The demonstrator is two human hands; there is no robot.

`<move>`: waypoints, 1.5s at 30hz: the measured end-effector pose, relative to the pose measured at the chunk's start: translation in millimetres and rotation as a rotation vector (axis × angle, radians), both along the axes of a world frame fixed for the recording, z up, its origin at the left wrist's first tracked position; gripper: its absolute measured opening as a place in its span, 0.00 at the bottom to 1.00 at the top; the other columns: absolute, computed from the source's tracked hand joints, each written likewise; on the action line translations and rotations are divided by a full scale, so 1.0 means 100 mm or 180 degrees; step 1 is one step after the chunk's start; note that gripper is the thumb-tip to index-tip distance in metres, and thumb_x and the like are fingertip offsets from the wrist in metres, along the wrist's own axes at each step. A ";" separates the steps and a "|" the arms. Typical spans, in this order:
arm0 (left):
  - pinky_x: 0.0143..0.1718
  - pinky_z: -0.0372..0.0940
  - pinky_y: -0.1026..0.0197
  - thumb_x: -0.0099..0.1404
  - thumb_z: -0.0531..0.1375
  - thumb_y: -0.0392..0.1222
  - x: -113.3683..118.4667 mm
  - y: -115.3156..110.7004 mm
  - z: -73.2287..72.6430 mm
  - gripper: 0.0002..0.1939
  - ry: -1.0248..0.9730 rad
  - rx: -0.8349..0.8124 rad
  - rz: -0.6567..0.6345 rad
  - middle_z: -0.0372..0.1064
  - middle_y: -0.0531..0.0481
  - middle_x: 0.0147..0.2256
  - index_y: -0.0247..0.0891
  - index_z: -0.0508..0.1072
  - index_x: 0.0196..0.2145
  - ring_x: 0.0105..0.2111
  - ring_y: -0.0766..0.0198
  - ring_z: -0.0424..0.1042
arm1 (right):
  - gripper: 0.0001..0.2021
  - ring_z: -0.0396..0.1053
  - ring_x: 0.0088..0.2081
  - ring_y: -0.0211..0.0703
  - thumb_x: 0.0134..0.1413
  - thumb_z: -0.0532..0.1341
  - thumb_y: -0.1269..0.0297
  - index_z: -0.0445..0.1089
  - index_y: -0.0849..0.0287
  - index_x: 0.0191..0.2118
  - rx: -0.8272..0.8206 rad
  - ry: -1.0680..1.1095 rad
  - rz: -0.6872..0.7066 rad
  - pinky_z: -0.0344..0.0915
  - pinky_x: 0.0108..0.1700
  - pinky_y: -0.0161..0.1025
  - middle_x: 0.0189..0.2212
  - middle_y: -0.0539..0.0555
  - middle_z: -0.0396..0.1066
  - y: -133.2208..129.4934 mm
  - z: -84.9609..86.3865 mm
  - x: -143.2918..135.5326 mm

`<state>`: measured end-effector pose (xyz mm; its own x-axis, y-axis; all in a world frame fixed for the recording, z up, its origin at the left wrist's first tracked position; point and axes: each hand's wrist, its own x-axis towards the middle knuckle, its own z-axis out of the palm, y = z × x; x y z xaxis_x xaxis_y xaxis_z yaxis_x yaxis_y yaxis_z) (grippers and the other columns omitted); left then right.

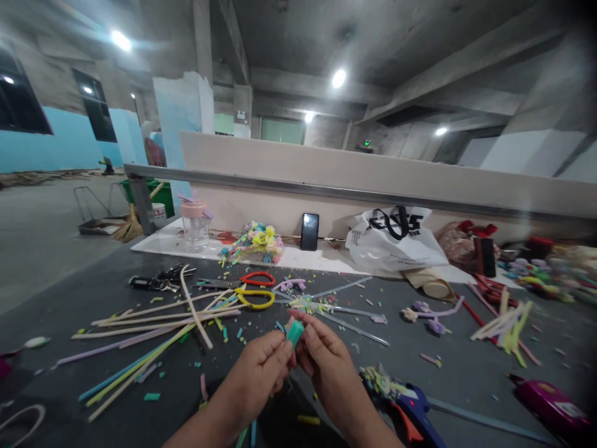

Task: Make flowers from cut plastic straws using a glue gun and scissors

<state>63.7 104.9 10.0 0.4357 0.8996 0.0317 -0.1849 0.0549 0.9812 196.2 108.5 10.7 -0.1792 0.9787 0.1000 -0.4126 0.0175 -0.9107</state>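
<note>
A small teal-green piece (295,332) is pinched between my two hands near the middle of the dark table (177,389). My left hand (261,364) has its thumb and fingers closed on the piece from the left. From the right, the fingers of my right hand (326,354) curl in against the same piece. Just beyond my hands lie scissors with red and yellow handles (255,300) and pale glue sticks (359,314). Long pastel strips (153,323) are spread to the left. A blue glue gun (413,407) rests to the right of my right forearm.
At the back stand a clear cup with a pink lid (194,224), a bunch of small coloured flowers (259,242), a phone (310,231) and a white bag (396,239). Keys (170,279) lie at left, a magenta tool (550,401) at right. Scraps litter the table.
</note>
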 end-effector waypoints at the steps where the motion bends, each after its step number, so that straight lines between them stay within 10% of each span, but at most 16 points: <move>1: 0.15 0.41 0.68 0.61 0.52 0.50 0.00 0.00 0.00 0.15 -0.0168 -0.0073 -0.0088 0.46 0.62 0.15 0.37 0.60 0.23 0.14 0.74 0.44 | 0.15 0.53 0.20 0.30 0.49 0.62 0.58 0.70 0.56 0.43 -0.0070 0.0088 0.0087 0.49 0.22 0.29 0.20 0.46 0.60 0.00 0.02 0.00; 13: 0.14 0.38 0.69 0.59 0.55 0.46 -0.03 -0.04 -0.02 0.12 -0.0841 -0.0812 -0.0606 0.50 0.59 0.17 0.36 0.62 0.25 0.14 0.75 0.42 | 0.11 0.58 0.19 0.29 0.44 0.67 0.62 0.70 0.61 0.34 0.0183 -0.0301 0.0488 0.53 0.22 0.28 0.20 0.48 0.65 -0.01 0.05 0.11; 23: 0.25 0.51 0.64 0.64 0.47 0.48 -0.05 -0.01 0.02 0.13 0.1654 0.1288 0.0295 0.58 0.55 0.23 0.39 0.59 0.25 0.23 0.67 0.57 | 0.12 0.52 0.16 0.27 0.48 0.63 0.57 0.66 0.61 0.31 0.0165 -0.0630 0.0153 0.48 0.19 0.27 0.16 0.43 0.58 0.06 0.01 0.11; 32: 0.29 0.49 0.62 0.64 0.45 0.43 0.04 -0.02 -0.03 0.14 0.1536 0.1652 0.0547 0.57 0.53 0.23 0.40 0.58 0.22 0.25 0.64 0.56 | 0.12 0.49 0.15 0.27 0.47 0.64 0.58 0.65 0.61 0.28 -0.0023 -0.0539 0.0134 0.45 0.18 0.28 0.13 0.42 0.56 0.05 0.03 0.09; 45: 0.14 0.40 0.68 0.56 0.52 0.57 -0.06 -0.04 0.13 0.18 -0.0704 -0.0357 -0.0001 0.51 0.61 0.14 0.38 0.62 0.25 0.12 0.75 0.45 | 0.09 0.50 0.15 0.28 0.47 0.63 0.61 0.67 0.60 0.30 0.0115 -0.0821 0.0361 0.47 0.20 0.28 0.14 0.44 0.57 0.12 0.34 -0.09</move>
